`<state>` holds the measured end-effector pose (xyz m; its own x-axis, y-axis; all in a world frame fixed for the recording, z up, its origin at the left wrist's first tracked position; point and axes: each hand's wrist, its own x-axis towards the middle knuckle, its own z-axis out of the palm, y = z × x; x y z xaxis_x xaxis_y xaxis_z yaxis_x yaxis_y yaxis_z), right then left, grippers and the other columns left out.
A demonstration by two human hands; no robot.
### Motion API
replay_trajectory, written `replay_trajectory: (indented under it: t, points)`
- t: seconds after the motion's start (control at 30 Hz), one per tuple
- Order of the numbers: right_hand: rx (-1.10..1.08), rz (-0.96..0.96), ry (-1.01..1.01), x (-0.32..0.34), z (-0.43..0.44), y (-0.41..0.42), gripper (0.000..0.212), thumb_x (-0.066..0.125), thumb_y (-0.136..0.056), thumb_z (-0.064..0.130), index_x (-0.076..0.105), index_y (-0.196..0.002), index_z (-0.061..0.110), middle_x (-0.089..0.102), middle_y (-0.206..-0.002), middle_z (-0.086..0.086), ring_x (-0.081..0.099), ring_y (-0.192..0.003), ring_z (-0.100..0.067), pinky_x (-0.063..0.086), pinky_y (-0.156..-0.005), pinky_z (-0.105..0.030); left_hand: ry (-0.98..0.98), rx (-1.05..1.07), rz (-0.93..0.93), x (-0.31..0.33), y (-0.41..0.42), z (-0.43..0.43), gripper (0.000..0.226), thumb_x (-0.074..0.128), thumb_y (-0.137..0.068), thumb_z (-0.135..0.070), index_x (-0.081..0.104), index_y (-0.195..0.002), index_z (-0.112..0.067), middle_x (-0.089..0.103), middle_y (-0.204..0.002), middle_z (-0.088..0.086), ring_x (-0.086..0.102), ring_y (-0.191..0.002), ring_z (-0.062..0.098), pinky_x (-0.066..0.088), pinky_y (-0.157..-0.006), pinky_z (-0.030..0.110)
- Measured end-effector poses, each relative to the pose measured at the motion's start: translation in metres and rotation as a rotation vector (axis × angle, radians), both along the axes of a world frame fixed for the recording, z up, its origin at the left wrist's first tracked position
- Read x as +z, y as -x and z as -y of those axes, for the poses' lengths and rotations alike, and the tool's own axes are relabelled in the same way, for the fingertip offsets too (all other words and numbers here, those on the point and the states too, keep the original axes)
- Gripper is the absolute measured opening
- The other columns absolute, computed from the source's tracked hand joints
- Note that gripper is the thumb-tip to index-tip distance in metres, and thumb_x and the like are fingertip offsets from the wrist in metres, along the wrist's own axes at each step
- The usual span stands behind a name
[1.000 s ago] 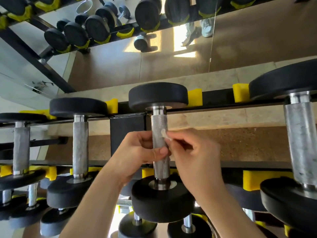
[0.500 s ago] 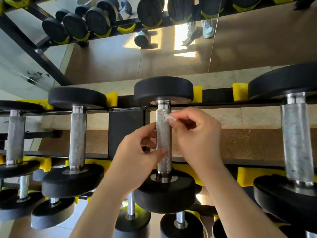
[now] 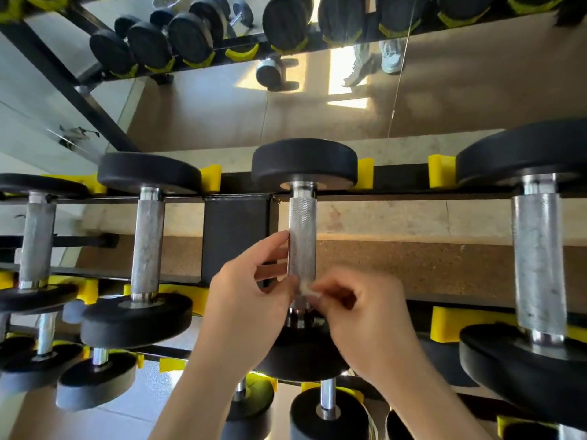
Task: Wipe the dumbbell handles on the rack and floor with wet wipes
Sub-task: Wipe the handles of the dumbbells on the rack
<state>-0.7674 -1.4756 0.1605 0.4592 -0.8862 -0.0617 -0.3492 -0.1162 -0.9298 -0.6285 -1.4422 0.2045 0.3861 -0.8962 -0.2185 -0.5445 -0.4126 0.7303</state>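
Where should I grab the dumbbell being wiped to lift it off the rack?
Grip the knurled handle mid-length, clear of the wet wipe, coming from above: it spans the open gap between the rack rails, leaving room to wrap underneath. The black heads look too wide to grasp.

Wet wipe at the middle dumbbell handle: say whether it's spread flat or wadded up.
Wadded up: the wet wipe shows only as a small white lump pinched by the right hand against the lower handle.
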Motion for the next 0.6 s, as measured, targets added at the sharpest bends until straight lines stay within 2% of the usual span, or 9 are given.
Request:
replay_trajectory:
  t: [0.07,0.17,0.27,0.33,0.37,0.43,0.5,0.53,0.6]
  points:
    - [-0.004,-0.003,0.084,0.001,0.011,-0.003,0.015,0.072,-0.083,0.013,0.069,-0.081,0.028,0.064,-0.074,0.016,0.061,-0.077,0.000,0.050,-0.070,-0.017,-0.002,0.012,0.001,0.001,0.004,-0.001,0.056,0.072,-0.082,-0.006,0.058,-0.128,-0.034,0.068,-0.105,-0.024,0.062,-0.100,-0.006,0.054,-0.084,0.016]
    - [-0.185,0.013,0.247,0.007,0.052,-0.020,0.004,0.071,-0.085,0.018,0.069,-0.083,0.020,0.065,-0.077,0.012,0.060,-0.072,-0.001,0.050,-0.063,-0.014,-0.041,-0.021,0.138,0.001,0.013,-0.013,0.058,0.071,-0.083,-0.016,0.052,-0.133,-0.038,0.061,-0.115,-0.023,0.056,-0.107,-0.002,0.051,-0.089,0.020]
    - [-0.023,-0.035,0.196,0.004,0.030,-0.011,0.006,0.067,-0.087,0.021,0.066,-0.081,0.021,0.063,-0.075,0.011,0.058,-0.072,-0.003,0.052,-0.065,-0.026,0.072,-0.112,0.291,0.004,0.019,-0.036,0.030,0.063,-0.083,-0.038,0.066,-0.113,-0.039,0.058,-0.108,-0.026,0.052,-0.102,-0.002,0.048,-0.082,0.015]
    - [0.101,-0.058,0.223,0.004,0.017,-0.003,0.006,0.067,-0.086,0.021,0.065,-0.080,0.020,0.063,-0.075,0.009,0.059,-0.071,-0.007,0.052,-0.064,-0.036,0.140,-0.152,0.351,0.001,0.022,-0.051,0.030,0.057,-0.078,-0.052,0.071,-0.100,-0.037,0.060,-0.105,-0.023,0.050,-0.100,-0.002,0.043,-0.077,0.011]
    - [0.084,-0.066,0.285,0.004,0.025,-0.005,0.007,0.067,-0.086,0.022,0.065,-0.080,0.018,0.064,-0.076,0.008,0.059,-0.070,-0.008,0.052,-0.062,-0.037,0.155,-0.175,0.377,-0.004,0.025,-0.058,0.036,0.058,-0.074,-0.057,0.071,-0.100,-0.037,0.060,-0.108,-0.019,0.048,-0.101,-0.001,0.044,-0.081,0.015]
    - [-0.070,-0.094,0.415,0.004,0.055,-0.016,0.007,0.067,-0.088,0.019,0.065,-0.083,0.015,0.065,-0.077,0.006,0.059,-0.069,-0.009,0.053,-0.060,-0.034,0.163,-0.219,0.415,-0.014,0.030,-0.067,0.048,0.060,-0.065,-0.062,0.064,-0.108,-0.039,0.057,-0.116,-0.014,0.046,-0.107,0.007,0.053,-0.084,0.033]
    - [-0.138,-0.080,0.450,0.006,0.066,-0.021,0.007,0.066,-0.090,0.017,0.063,-0.084,0.015,0.064,-0.075,0.006,0.059,-0.067,-0.007,0.053,-0.058,-0.034,0.139,-0.294,0.512,-0.022,0.035,-0.072,0.063,0.064,-0.056,-0.061,0.055,-0.115,-0.040,0.053,-0.120,-0.010,0.046,-0.111,0.015,0.053,-0.088,0.049]
    - [-0.107,-0.088,0.425,0.003,0.057,-0.018,0.009,0.064,-0.091,0.020,0.061,-0.084,0.016,0.063,-0.074,0.007,0.059,-0.066,-0.007,0.053,-0.057,-0.034,0.140,-0.339,0.569,-0.025,0.037,-0.072,0.068,0.065,-0.052,-0.059,0.053,-0.116,-0.040,0.054,-0.119,-0.008,0.047,-0.110,0.018,0.049,-0.093,0.051]
    - [0.045,-0.117,0.341,0.005,0.027,-0.007,0.015,0.060,-0.092,0.030,0.061,-0.082,0.019,0.062,-0.071,0.010,0.059,-0.065,-0.007,0.052,-0.056,-0.034,0.167,-0.364,0.619,-0.025,0.038,-0.070,0.061,0.057,-0.057,-0.058,0.052,-0.115,-0.039,0.061,-0.112,-0.006,0.049,-0.108,0.018,0.038,-0.097,0.050]
